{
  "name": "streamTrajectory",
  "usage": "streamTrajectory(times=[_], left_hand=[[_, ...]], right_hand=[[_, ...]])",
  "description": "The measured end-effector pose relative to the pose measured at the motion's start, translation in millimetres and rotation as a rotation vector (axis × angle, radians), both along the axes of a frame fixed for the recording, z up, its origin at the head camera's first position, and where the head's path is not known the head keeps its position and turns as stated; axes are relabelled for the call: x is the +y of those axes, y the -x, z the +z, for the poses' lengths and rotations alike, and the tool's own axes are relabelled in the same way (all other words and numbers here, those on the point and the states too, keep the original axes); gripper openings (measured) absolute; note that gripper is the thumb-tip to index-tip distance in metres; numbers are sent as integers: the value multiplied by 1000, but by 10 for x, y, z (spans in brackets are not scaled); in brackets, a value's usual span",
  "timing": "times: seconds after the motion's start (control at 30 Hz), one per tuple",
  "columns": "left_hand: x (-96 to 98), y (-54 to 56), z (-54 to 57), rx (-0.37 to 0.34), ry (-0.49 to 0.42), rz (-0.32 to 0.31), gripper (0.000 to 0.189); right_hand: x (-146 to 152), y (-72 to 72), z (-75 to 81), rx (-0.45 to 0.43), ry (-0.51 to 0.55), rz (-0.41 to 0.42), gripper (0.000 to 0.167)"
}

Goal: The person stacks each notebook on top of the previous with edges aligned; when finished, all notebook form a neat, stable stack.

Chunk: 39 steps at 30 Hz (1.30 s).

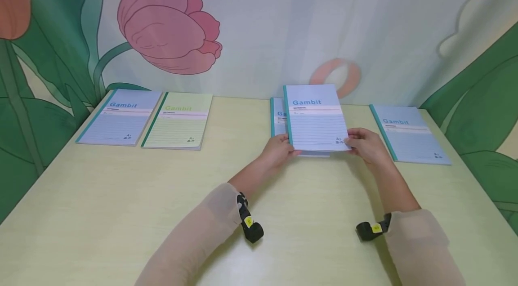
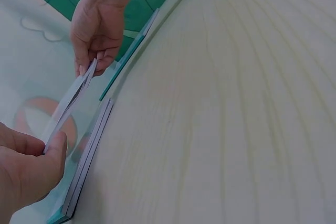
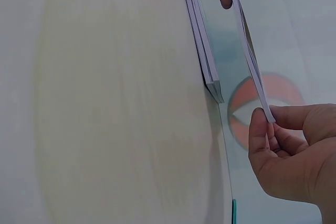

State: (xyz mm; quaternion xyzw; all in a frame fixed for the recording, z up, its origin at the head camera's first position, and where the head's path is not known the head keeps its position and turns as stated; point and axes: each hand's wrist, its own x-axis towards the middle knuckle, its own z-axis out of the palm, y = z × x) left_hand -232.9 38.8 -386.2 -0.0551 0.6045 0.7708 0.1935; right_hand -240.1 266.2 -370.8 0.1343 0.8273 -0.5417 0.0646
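Observation:
A blue "Gambit" notebook [image 1: 317,124] with a teal spine is held up by its two near corners. My left hand [image 1: 278,153] pinches the left corner, thumb and fingers on either side. At the opposite corner, my right hand [image 1: 367,145] grips it the same way. Below lie stacked notebooks [image 1: 279,119], mostly covered by the held one in the head view. Both wrist views show a gap between the held notebook [image 3: 254,66] and the stack [image 3: 202,35]. Its page edges [image 2: 71,98] part slightly in the left wrist view.
At the table's far left lie a blue notebook [image 1: 119,117] and a green notebook [image 1: 178,119], side by side. Another blue notebook [image 1: 408,133] lies to the right of my right hand. A flower-printed curtain [image 1: 259,29] hangs behind the table's [image 1: 121,214] back edge.

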Motion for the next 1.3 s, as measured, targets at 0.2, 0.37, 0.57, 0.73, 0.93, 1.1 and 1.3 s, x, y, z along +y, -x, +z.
streamTrajectory(times=[0.2, 0.37, 0.57, 0.73, 0.93, 1.1, 1.3], left_hand=[[-55, 4, -1, -13, -19, 1, 47], [-98, -2, 8, -18, -10, 4, 46], [-143, 13, -2, -10, 0, 6, 49], [-178, 4, -3, -4, 10, -6, 48], [-214, -5, -13, 6, -6, -7, 46], [-250, -25, 9, 3, -23, -5, 45], [-277, 9, -25, -3, -18, 13, 44]], right_hand=[[-39, 17, 12, -1, 15, 28, 41], [-74, 29, 8, 1, 12, 43, 41], [-104, 40, 9, -9, 0, 68, 42], [-133, 31, 22, -18, -2, 84, 41], [-160, 29, 5, -8, -9, 100, 40], [-196, 18, -2, -3, -26, 110, 39], [-228, 43, -18, -17, -35, 112, 40]])
